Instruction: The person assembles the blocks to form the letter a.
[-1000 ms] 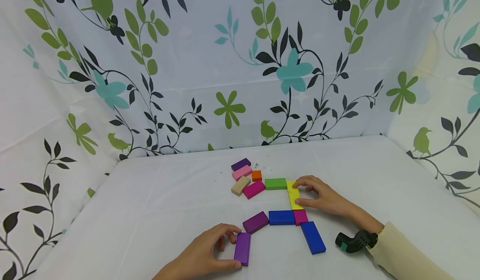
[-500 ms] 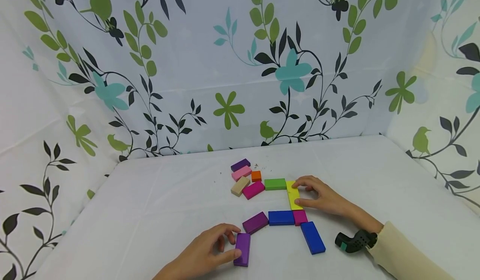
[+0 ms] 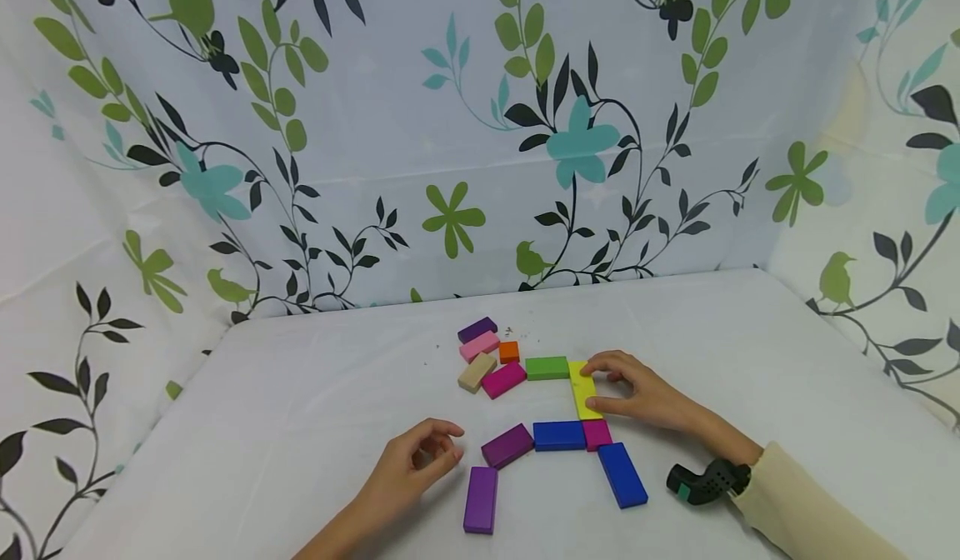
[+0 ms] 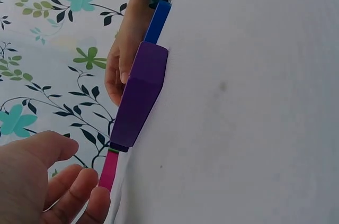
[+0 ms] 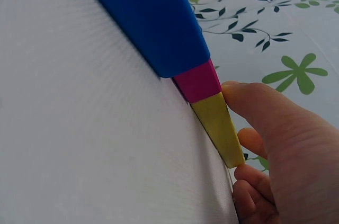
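My left hand (image 3: 401,470) is raised off the table, fingers loosely bent, holding nothing. Just right of it lies a purple block (image 3: 480,500), apart from the fingers. My right hand (image 3: 640,388) holds a yellow block (image 3: 582,392), its thumb near the front end and its fingers near the far end. The right wrist view shows that yellow block (image 5: 219,128) with the thumb at its edge. A small magenta block (image 3: 597,435) touches its front end, and a green block (image 3: 547,368) meets its far end.
A blue block (image 3: 558,436) and a dark purple block (image 3: 507,446) lie left of the small magenta one; another blue block (image 3: 622,475) slants toward the front. Pink (image 3: 480,346), orange (image 3: 509,352), tan (image 3: 477,372) and magenta (image 3: 503,380) blocks cluster behind. Patterned cloth (image 3: 352,127) hangs behind the table.
My left hand has let go of the purple block and moved up and left, away from it. My right hand has stayed at the yellow block.
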Available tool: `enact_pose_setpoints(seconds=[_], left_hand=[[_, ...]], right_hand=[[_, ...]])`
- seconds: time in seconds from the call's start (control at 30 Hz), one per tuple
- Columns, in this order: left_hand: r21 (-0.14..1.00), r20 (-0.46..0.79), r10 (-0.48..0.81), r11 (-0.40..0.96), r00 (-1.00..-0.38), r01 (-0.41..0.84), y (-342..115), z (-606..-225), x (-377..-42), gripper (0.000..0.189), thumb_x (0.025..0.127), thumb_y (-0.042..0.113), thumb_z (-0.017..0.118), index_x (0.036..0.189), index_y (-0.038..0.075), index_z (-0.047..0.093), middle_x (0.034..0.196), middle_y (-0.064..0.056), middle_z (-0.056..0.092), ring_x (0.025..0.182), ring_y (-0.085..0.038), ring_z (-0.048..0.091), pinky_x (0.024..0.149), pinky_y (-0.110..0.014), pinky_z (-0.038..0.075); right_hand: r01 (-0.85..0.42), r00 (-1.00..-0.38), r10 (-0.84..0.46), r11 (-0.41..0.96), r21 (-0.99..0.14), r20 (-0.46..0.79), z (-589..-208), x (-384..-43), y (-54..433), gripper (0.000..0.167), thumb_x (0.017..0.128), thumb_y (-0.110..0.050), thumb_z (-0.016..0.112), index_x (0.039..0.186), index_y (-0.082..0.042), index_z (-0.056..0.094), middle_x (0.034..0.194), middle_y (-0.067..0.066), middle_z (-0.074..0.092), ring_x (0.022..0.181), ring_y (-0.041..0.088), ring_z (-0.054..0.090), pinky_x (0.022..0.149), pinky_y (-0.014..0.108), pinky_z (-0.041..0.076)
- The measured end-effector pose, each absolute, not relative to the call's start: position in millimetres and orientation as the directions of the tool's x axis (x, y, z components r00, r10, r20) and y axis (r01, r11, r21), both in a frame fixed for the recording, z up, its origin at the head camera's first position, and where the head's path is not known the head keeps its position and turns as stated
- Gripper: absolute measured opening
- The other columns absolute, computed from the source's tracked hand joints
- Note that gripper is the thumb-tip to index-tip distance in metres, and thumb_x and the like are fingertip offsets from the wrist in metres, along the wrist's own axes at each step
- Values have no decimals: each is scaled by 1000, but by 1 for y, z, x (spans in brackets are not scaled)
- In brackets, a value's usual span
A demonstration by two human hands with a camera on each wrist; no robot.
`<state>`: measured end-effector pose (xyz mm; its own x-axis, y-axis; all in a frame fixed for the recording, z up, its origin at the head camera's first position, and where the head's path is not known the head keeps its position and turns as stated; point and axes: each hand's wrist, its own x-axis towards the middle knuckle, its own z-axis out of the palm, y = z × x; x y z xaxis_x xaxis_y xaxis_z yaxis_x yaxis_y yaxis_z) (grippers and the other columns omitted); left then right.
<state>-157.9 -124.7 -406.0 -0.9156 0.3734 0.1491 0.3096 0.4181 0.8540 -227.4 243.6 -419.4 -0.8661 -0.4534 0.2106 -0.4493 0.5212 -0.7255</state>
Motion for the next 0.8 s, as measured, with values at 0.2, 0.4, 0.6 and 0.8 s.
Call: enact_pose_setpoints(seconds=[0.2,0.4,0.6,0.8], left_hand=[[834,138,342,466,-930,295,-120,-406,-167,26,90,25,71,111,11,66,90,3,62,83,-6,55,67,-21,39],[817,146,309,497,-940,291,-115,-408,-183,23,89,22,72,109,11,67,90,3,62,85,-9,56,69,-21,40],[806,182,295,501,-938,315,-111,-407,-192,24,87,19,73,107,7,67,90,1,62,86,-15,56,68,-21,42],[800,196,246,520,-949,299,-107,-407,-198,28,84,15,76,109,8,65,94,-3,62,89,-19,57,71,-23,43]], right_hand=[[-449,-868,-450,528,-721,211,-420,-227,243,37,88,-28,72,122,-16,61,135,12,50,118,30,50,98,42,45],[-442,-869,-450,525,-727,203,-421,-227,242,38,88,-29,72,122,-16,61,135,11,50,118,30,50,98,41,44],[-456,-866,-450,531,-714,219,-421,-227,241,38,88,-29,72,122,-16,61,134,11,51,117,29,51,97,38,46],[-458,-866,-450,532,-712,220,-419,-227,242,38,88,-29,72,122,-15,61,134,12,51,117,30,51,97,37,46]])
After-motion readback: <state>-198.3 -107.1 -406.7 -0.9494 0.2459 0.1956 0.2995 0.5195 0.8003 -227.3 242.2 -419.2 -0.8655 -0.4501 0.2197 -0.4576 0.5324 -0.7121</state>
